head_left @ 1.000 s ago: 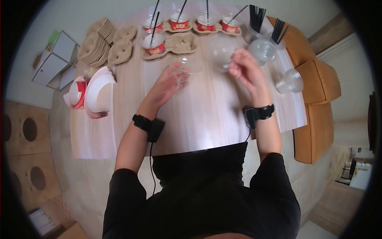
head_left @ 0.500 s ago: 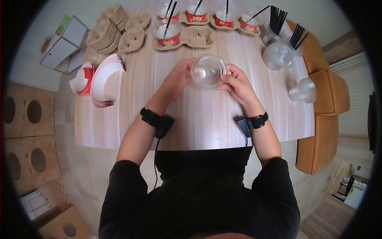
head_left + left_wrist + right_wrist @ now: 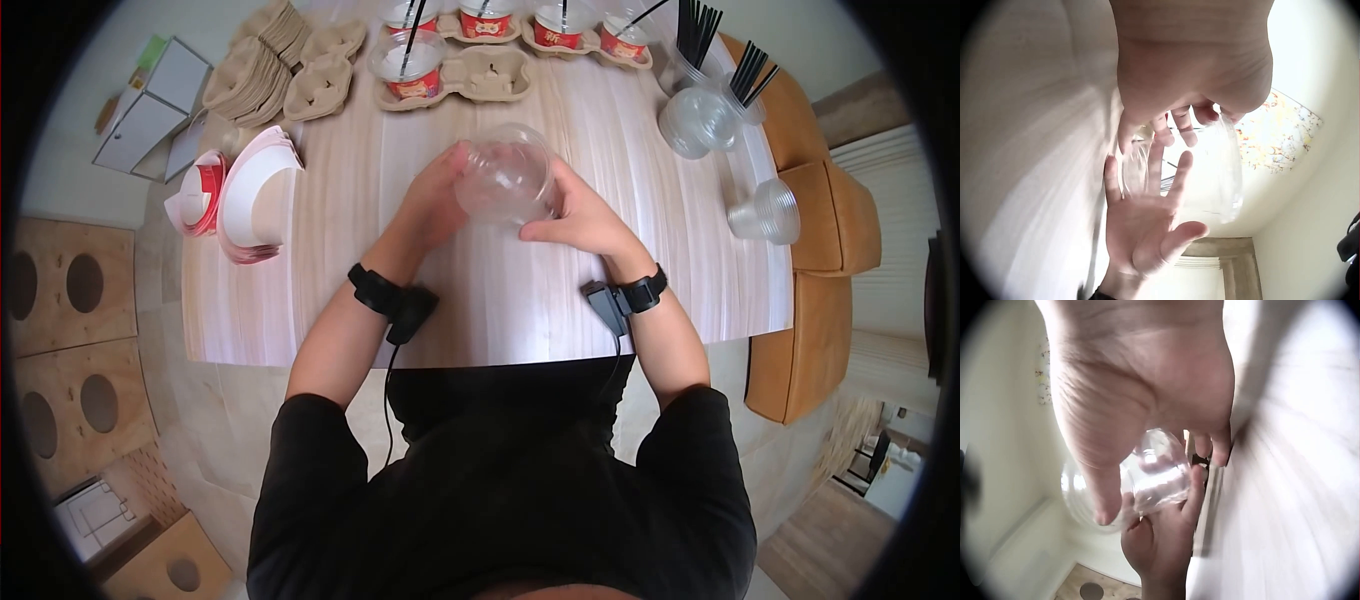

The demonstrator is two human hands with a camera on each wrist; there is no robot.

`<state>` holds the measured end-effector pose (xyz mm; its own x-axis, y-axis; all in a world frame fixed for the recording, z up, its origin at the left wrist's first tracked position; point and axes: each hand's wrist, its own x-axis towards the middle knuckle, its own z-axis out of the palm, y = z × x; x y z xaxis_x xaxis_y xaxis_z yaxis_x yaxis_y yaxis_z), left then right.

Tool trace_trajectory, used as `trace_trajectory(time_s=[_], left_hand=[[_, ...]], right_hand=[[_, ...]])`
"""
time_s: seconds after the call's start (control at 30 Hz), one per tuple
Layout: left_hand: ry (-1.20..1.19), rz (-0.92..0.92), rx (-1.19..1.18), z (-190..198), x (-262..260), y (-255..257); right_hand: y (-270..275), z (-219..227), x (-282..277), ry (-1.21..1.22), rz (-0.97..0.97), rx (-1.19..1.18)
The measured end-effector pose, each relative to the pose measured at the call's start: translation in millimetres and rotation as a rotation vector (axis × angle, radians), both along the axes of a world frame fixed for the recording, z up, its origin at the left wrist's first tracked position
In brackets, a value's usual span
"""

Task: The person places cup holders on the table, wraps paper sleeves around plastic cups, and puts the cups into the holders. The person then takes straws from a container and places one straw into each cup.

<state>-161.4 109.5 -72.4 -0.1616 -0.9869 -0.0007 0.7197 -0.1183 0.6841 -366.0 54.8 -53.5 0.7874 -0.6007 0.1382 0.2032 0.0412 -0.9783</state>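
Note:
A clear plastic cup is held up, tilted, over the middle of the table. My left hand grips it from the left, and its fingers show blurred through the plastic. The left wrist view has the cup's wide rim facing up beside the left thumb. My right hand is at the cup's right side, thumb stretched out below it. Seen from the left wrist, the right palm faces the cup with fingers spread and fairly straight. In the right wrist view the right thumb overlaps the cup's ringed edge.
Behind the cup, pulp carriers hold red-labelled cups with black straws. Stacked carriers and pink-edged paper sleeves lie left. On the right are black straws, clear round plastic pieces and nested clear cups.
The right hand has brought a clear round piece over to the cup in the left hand. Since half a second ago the cup has tilted and the right fingers have loosened from its edge.

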Motion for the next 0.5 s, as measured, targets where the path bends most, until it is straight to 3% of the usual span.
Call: trace_trajectory(time_s=[0.07, 0.17, 0.23, 0.33, 0.37, 0.43, 0.5], left_hand=[[0.017, -0.057, 0.028, -1.2, -0.2, -0.8], [-0.135, 0.01, 0.058, -4.6, 0.8, -2.0], [-0.431, 0.245, 0.027, 1.1, -2.6, -2.4], [-0.527, 0.38, 0.023, 4.4, -4.8, -6.0], [-0.528, 0.382, 0.027, 2.2, -3.1, -6.3], [-0.55, 0.25, -0.215, -1.5, 0.2, -5.7], [-0.589, 0.158, -0.256, -0.7, -1.6, -2.5]], right_hand=[[3.7, 0.2, 2.6, 0.066, -0.004, -0.124], [3.0, 0.2, 2.0, 0.147, -0.097, -0.043], [1.7, -6.4, 0.2, 0.131, -0.1, -0.005], [0.7, -6.9, -1.3, 0.17, -0.096, -0.049], [1.1, -5.8, -0.7, 0.224, -0.086, -0.129], [4.0, -4.5, 1.1, 0.262, -0.072, -0.107], [5.4, -1.8, 3.0, 0.301, -0.06, -0.084]])
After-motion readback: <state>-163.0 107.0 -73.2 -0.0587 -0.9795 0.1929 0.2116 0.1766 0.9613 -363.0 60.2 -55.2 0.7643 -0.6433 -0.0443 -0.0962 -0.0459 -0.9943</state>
